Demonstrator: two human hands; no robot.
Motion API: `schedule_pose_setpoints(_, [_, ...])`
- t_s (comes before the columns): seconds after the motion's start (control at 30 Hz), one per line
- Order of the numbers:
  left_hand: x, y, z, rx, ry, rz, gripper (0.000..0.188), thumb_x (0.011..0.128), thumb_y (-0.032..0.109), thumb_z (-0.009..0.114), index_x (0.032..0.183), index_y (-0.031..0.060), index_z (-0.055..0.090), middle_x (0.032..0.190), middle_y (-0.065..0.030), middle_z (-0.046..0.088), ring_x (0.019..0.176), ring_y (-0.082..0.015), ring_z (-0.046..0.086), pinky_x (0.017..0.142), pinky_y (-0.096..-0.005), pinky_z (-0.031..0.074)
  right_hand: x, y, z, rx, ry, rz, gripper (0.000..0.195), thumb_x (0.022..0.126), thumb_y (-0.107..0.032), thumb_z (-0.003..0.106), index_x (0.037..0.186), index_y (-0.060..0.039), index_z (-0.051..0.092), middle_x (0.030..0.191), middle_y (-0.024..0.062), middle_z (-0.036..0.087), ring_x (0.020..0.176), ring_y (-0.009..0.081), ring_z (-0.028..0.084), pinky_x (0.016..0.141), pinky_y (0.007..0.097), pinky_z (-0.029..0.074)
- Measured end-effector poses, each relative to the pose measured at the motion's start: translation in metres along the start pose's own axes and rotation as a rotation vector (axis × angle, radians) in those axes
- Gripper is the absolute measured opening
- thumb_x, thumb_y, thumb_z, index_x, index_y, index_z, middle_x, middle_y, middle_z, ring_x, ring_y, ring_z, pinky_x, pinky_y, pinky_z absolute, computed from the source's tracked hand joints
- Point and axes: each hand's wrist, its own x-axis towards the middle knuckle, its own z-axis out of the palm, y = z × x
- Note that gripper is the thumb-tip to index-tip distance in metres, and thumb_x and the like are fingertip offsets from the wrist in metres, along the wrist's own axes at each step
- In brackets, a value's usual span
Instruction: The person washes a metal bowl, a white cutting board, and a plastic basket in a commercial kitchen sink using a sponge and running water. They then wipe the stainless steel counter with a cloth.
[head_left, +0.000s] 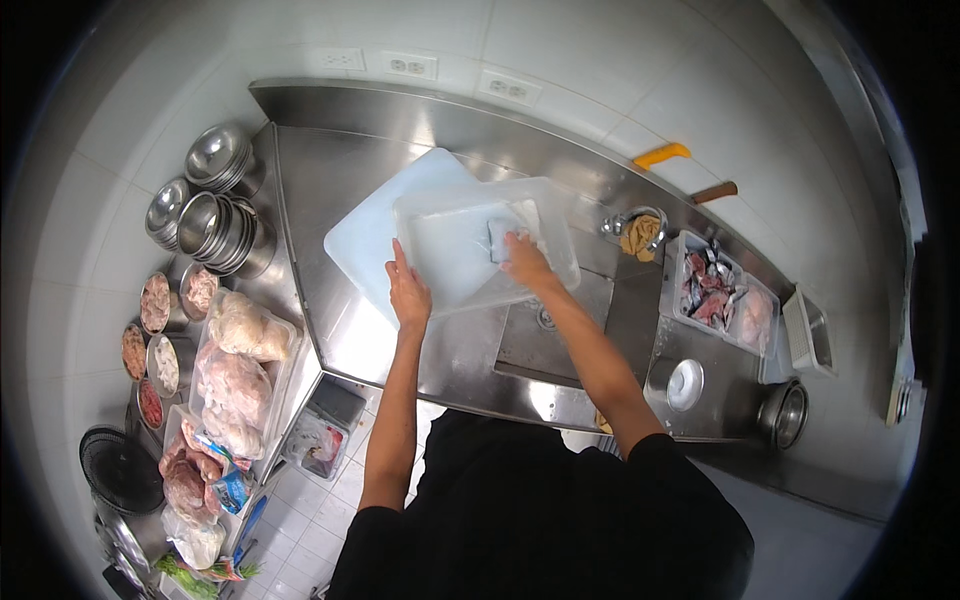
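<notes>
A translucent rectangular plastic container (487, 193) lies partly over a pale blue cutting board (367, 225) and reaches over the sink (517, 352). My left hand (409, 291) is at the container's near left corner, forefinger extended along its wall, the other fingers against the rim. Inside the container, my right hand (527, 259) grips a pale scouring sponge (501, 240) with a dark side, against the container's bottom. Whether water stands in the container, I cannot tell.
Stacked steel bowls (217, 157), tubs of minced meat (155, 301) and bagged poultry (236, 382) are at the left. On the right are a container of fish pieces (709, 289), a steel pot (684, 384) and a white basket (810, 330). Two knife handles (661, 156) stick up behind the counter's back edge.
</notes>
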Motion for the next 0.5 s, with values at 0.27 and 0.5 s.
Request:
schedule_pose_setpoints(0.27, [0.005, -0.010, -0.003, -0.039, -0.032, -0.036, 0.072, 0.093, -0.001, 0.047, 0.155, 0.0184, 0.014, 0.117, -0.0203, 0.048, 0.085, -0.0377, 0.064, 0.075, -0.0469, 0.054, -0.004, -0.091, 0.031, -0.109, -0.384, -0.425, 0.018, 0.079, -0.020, 0.069, 0.088, -0.0043, 0.067, 0.105, 0.0172, 0.065, 0.099, 0.0369, 0.062, 0.086, 0.0469, 0.051])
schedule_pose_setpoints(0.5, [-0.005, -0.004, -0.002, -0.083, -0.057, -0.043, 0.071, 0.093, 0.000, 0.046, 0.154, 0.0179, 0.015, 0.123, -0.0198, 0.047, 0.085, -0.0385, 0.064, 0.078, -0.0481, 0.054, 0.000, 0.065, 0.036, -0.565, -0.012, -0.060, 0.023, 0.086, -0.008, 0.058, 0.107, 0.0005, 0.063, 0.109, 0.0191, 0.064, 0.097, 0.0333, 0.066, 0.081, 0.0394, 0.056])
